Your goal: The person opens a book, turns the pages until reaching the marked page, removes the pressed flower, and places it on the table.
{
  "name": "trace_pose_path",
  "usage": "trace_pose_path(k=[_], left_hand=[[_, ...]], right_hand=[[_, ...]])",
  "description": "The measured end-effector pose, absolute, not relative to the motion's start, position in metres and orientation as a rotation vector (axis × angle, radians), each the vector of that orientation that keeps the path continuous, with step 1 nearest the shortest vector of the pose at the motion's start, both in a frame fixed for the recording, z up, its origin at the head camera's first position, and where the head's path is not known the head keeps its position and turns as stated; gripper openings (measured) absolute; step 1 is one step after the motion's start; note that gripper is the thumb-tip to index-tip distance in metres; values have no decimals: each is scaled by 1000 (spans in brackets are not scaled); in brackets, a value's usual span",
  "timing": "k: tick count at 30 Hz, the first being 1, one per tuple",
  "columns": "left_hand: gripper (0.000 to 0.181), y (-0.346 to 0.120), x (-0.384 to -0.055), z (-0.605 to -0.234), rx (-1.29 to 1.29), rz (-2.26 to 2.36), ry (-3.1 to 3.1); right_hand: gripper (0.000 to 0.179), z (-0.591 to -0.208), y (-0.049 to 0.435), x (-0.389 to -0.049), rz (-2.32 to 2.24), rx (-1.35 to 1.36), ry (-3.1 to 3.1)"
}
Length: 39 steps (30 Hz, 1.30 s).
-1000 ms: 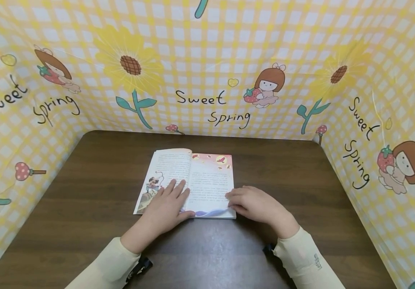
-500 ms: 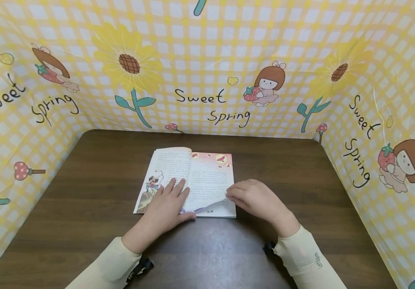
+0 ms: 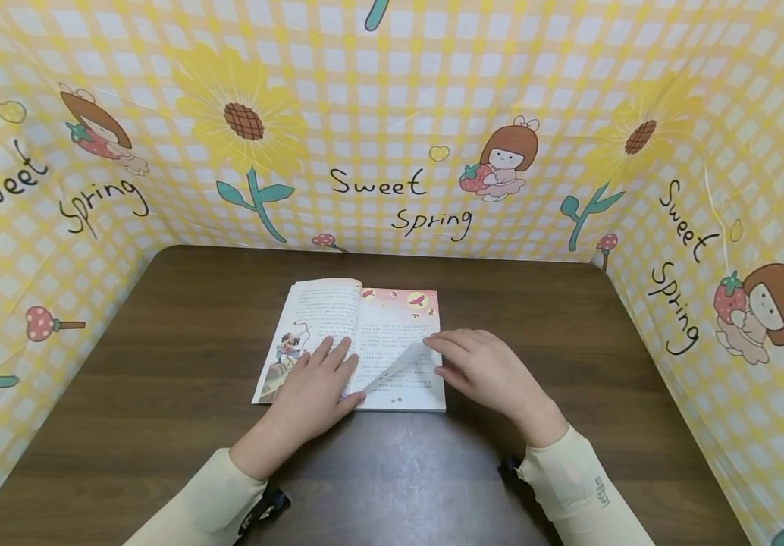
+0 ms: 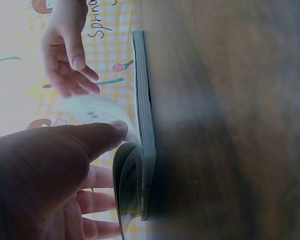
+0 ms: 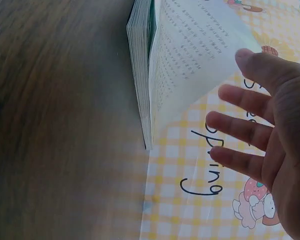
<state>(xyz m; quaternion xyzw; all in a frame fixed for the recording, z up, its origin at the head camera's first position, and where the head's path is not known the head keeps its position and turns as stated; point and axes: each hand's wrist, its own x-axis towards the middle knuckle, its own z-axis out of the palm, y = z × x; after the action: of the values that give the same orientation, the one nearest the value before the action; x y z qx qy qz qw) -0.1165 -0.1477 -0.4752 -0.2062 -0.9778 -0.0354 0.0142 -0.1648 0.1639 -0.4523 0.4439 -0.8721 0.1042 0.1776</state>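
Note:
An open book (image 3: 402, 398) with printed text and coloured pictures lies on the dark wooden table. My left hand (image 3: 313, 387) rests with spread fingers on its left page, the thumb reaching to the gutter. In the left wrist view that thumb (image 4: 102, 137) touches the base of a raised page (image 4: 102, 107). My right hand (image 3: 484, 371) is at the book's right edge, fingertips at the lifted corner of the right page (image 3: 399, 364). Its thumb stands apart from the fingers. Seen from the right wrist, the page (image 5: 190, 55) slants upward and several fingers (image 5: 237, 130) are loosely extended.
The wooden table (image 3: 180, 349) surrounds the book. Yellow checked cloth (image 3: 392, 98) printed with sunflowers, cartoon girls and lettering walls in the back and both sides. Pale sleeves (image 3: 579, 485) cover both forearms, and a dark strap (image 3: 264, 509) shows at the left wrist.
The lower right part of the right page has risen and curled toward the left, uncovering the page beneath. My right hand has moved slightly upward and its thumb has parted from the fingers.

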Motion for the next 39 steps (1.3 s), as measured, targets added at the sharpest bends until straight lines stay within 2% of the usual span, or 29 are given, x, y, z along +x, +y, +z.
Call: trace_pose_path(k=[8, 16, 20, 28, 39], left_hand=[[69, -149, -116, -478, -625, -158, -3020], [107, -150, -118, -478, -651, -294, -2860], [114, -150, -119, -477, -665, -296, -2789], [108, -150, -119, -474, -671, -93, -2699], [92, -149, -119, -472, -845, 36, -2688]], right_hand=[[55, -453, 164, -165, 313, 1192, -2555], [53, -457, 166, -166, 304, 1172, -2618], [51, -458, 165, -166, 294, 1224, -2664], [47, -458, 164, -164, 296, 1275, -2718], [45, -458, 164, -162, 313, 1271, -2750]])
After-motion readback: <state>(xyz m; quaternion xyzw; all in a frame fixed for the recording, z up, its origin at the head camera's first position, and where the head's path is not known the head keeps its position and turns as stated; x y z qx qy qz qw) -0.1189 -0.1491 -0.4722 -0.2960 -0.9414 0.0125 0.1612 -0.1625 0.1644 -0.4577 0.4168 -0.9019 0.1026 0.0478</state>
